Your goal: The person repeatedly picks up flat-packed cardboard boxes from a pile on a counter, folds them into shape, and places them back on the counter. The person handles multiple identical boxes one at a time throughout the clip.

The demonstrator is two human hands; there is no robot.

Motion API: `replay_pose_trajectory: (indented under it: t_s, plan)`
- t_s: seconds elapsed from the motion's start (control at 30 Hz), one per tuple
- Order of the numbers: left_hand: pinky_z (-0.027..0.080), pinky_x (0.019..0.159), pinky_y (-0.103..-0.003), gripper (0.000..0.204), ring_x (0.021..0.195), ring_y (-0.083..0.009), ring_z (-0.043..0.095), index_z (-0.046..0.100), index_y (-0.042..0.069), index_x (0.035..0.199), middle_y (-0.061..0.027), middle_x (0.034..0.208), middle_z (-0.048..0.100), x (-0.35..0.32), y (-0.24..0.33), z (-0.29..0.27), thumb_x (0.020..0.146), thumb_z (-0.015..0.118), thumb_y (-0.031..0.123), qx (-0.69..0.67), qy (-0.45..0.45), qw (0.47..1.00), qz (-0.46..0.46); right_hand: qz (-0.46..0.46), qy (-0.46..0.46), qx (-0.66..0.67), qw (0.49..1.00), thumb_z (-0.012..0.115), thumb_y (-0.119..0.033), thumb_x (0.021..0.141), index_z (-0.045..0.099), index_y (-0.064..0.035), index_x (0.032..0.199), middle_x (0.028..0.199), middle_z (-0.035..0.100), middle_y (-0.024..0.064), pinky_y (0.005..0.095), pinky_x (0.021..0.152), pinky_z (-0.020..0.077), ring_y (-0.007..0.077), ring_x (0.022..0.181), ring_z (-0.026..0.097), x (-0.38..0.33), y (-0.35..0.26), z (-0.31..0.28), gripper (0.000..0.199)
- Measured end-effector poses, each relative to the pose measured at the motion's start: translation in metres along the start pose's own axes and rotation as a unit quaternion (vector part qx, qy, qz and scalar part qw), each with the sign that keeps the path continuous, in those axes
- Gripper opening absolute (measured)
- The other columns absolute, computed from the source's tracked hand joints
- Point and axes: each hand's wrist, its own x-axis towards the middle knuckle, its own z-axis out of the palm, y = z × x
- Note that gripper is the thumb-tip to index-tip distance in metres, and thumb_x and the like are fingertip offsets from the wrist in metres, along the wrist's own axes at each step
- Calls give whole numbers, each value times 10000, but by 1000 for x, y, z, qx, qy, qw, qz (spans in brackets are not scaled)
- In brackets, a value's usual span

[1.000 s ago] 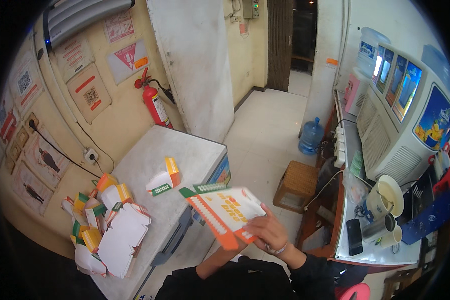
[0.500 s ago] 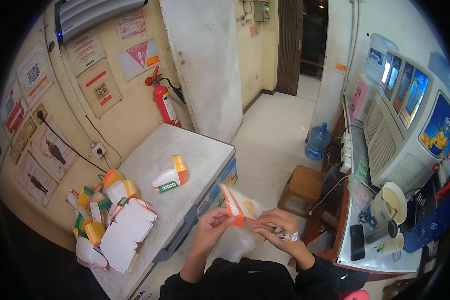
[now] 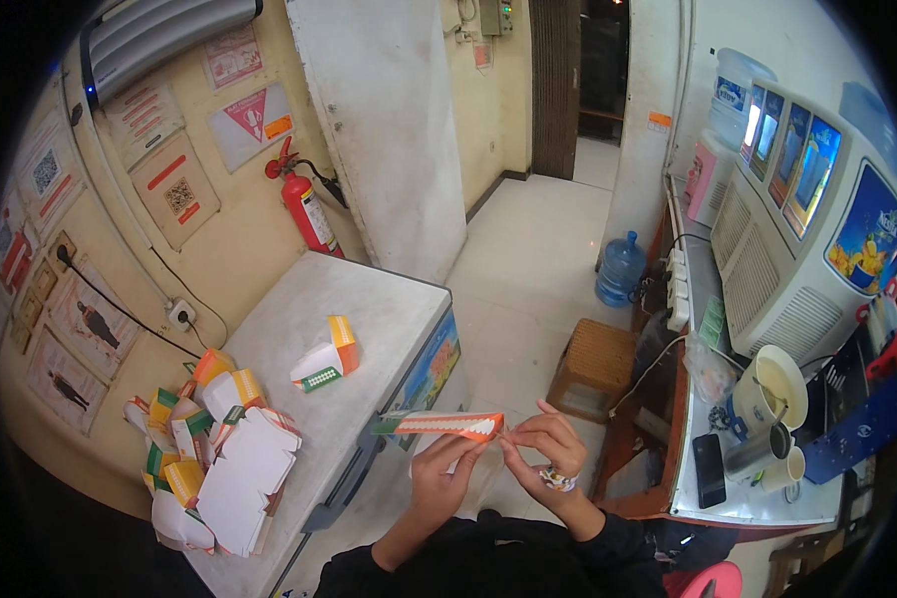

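Observation:
My left hand (image 3: 443, 476) pinches a thin orange, white and green paper food carton (image 3: 439, 426), seen nearly edge-on in front of my body. At the carton's right end, my right hand (image 3: 546, 450) has its thumb and fingertips closed on the orange edge, other fingers lifted. A patterned band circles the right wrist. To the left, a folded carton (image 3: 324, 356) in yellow, orange, green and white lies alone on the white freezer top (image 3: 374, 289). Beside it is a pile of folded cartons (image 3: 184, 424) with flat white blanks (image 3: 247, 480) at its front.
A red fire extinguisher (image 3: 309, 211) hangs behind the freezer. On the right, a counter holds a drink dispenser (image 3: 767, 244), a cream bucket (image 3: 767, 384), a metal cup (image 3: 757, 453) and a phone (image 3: 711, 470). A woven stool (image 3: 596, 361) and blue water jug (image 3: 621, 271) stand on the floor.
The carton has turned from its printed face being visible to nearly edge-on, its far end swinging left. My right hand's fingers have risen. The whole view has shifted slightly.

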Motion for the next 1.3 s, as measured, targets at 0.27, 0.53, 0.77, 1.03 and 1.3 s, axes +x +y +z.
replay_pose_trajectory:
  t_s: [0.27, 0.53, 0.77, 1.03, 1.3]
  plan:
    - [470, 693, -265, 128, 777, -142, 623, 686, -2, 810, -94, 870, 675, 1, -17, -7, 687, 719, -16, -105, 11, 993, -51, 5, -40, 17, 999, 737, -26, 634, 671, -66, 765, 758, 610, 46, 478, 930, 405, 192, 746, 612, 2, 9, 3, 152]
    - [472, 751, -226, 129, 830, -133, 612, 643, -32, 887, -100, 937, 644, 4, -30, 17, 759, 660, -37, -258, 75, 955, -127, 55, -146, -210, 965, 593, 32, 685, 405, -9, 1288, 1266, 423, 188, 519, 986, 320, 345, 1159, 439, -25, -21, 36, 633]
    - [480, 751, -235, 142, 832, -129, 605, 591, -33, 958, -102, 915, 639, 2, -32, 20, 817, 599, -31, -333, 26, 920, -204, 80, -87, 18, 993, 641, -86, 755, 442, 2, 1250, 1211, 490, 221, 448, 992, 332, 378, 1116, 475, -9, 9, 8, 540]
    - [454, 815, -252, 215, 918, -137, 581, 561, -51, 1033, -86, 995, 609, -6, -38, 33, 912, 510, 119, -346, -49, 915, -200, 22, -156, 18, 987, 634, -175, 784, 589, -90, 1127, 1211, 543, 118, 428, 978, 376, 282, 1136, 506, -12, 31, -11, 357]
    - [451, 740, -236, 199, 859, -92, 558, 566, -17, 1016, -72, 951, 608, 11, -42, 20, 919, 496, 142, -310, -27, 919, -243, -72, -222, -40, 972, 699, -292, 721, 585, -148, 1137, 1217, 537, 89, 424, 1005, 338, 265, 1166, 481, -20, 11, -11, 455]
